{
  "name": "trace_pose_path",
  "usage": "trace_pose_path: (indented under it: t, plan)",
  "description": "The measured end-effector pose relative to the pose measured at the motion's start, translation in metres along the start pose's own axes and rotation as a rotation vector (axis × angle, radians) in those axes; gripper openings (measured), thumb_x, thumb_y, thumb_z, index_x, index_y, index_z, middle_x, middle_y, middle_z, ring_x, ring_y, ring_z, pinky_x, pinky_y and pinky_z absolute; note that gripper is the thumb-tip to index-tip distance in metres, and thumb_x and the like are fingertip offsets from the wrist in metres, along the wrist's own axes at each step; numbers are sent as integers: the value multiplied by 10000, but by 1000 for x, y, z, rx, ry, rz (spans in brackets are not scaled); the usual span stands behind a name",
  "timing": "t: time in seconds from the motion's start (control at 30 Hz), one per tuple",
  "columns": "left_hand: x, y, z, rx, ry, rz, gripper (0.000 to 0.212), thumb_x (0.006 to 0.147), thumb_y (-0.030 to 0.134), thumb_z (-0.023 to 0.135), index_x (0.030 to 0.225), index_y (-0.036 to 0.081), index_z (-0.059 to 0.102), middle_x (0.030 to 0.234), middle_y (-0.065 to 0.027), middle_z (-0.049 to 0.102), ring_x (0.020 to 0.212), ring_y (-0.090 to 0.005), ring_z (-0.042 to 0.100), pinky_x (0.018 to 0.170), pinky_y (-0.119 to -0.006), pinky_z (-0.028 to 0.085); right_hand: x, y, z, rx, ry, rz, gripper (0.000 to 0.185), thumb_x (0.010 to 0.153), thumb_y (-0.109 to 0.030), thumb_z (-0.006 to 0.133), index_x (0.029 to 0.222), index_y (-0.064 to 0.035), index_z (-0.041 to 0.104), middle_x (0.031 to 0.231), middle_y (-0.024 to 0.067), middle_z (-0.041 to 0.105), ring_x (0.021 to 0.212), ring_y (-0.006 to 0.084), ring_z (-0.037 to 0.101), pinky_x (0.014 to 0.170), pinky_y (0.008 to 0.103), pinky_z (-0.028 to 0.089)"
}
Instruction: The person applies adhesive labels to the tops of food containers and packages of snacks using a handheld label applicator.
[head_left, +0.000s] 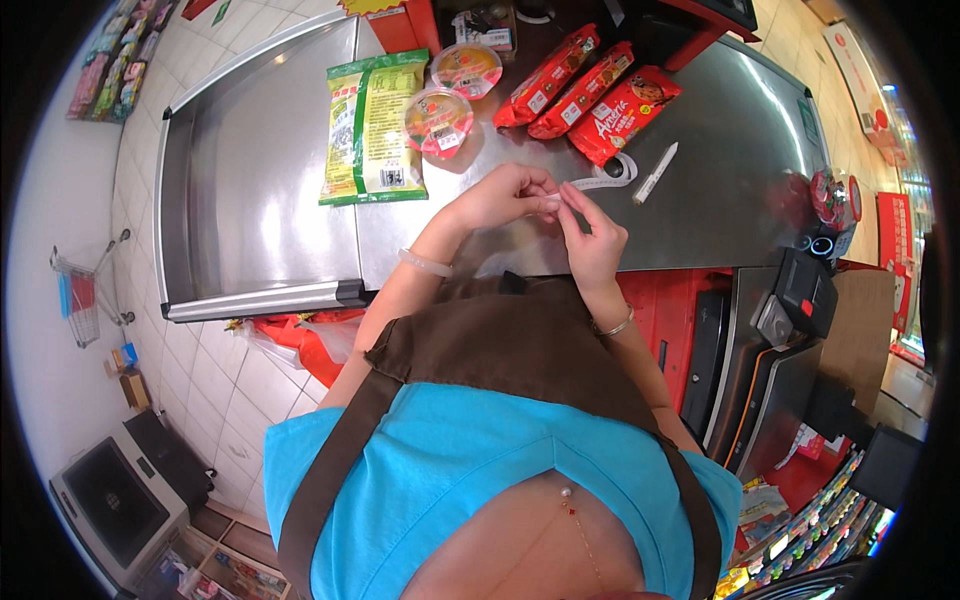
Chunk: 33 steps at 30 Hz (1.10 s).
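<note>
My left hand (510, 196) and my right hand (592, 234) meet over the front of the steel counter (480, 169). Their fingertips pinch the end of a narrow white paper strip (592, 182). The strip curls away to a small loose roll (619, 169) just beyond my right fingers. To the right lies a slim white stick (656, 174) with a pointed end, bearing print. Three red biscuit packets (622, 112) lie side by side behind the roll. Beyond my left hand are two sealed plastic cups (439, 124) and a green-and-yellow snack bag (377, 127) with a price sticker.
A metal-rimmed recessed section (262, 172) forms the counter's left part. At the right end stand a clear jar (832, 199) of wrapped items and a black device (806, 292). A red box (401, 26) stands at the back. A shopping cart (82, 292) is on the floor, far left.
</note>
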<state>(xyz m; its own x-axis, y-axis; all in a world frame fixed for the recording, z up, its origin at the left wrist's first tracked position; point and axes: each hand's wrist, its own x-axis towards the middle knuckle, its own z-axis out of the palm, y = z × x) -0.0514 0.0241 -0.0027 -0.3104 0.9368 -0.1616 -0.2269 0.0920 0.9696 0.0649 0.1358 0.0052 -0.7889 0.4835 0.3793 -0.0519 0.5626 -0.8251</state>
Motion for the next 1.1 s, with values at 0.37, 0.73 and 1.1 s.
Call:
trace_pose_path:
  t: [0.37,0.73,1.1]
  plan:
    - [1,0,3,43,-23,-34,120,815,-30,472,928,-43,511,830,-72,587,799,-130,585,730,-236,461,-6,14,2,562,52,380,111,809,5,515,905,60,503,830,96,565,720,112,569,634,212,475]
    - [0,-2,1,139,-35,-82,137,785,38,537,910,-13,519,835,-64,567,753,-142,590,669,-244,448,-8,21,-3,466,72,332,101,795,-1,531,851,16,449,797,89,535,731,133,563,641,271,491]
    - [-10,45,39,128,380,-69,267,832,202,540,815,-51,623,704,-50,615,633,-74,532,597,-211,436,13,-17,-24,-455,159,-672,120,645,-52,629,741,-76,562,785,5,591,748,163,558,807,432,319]
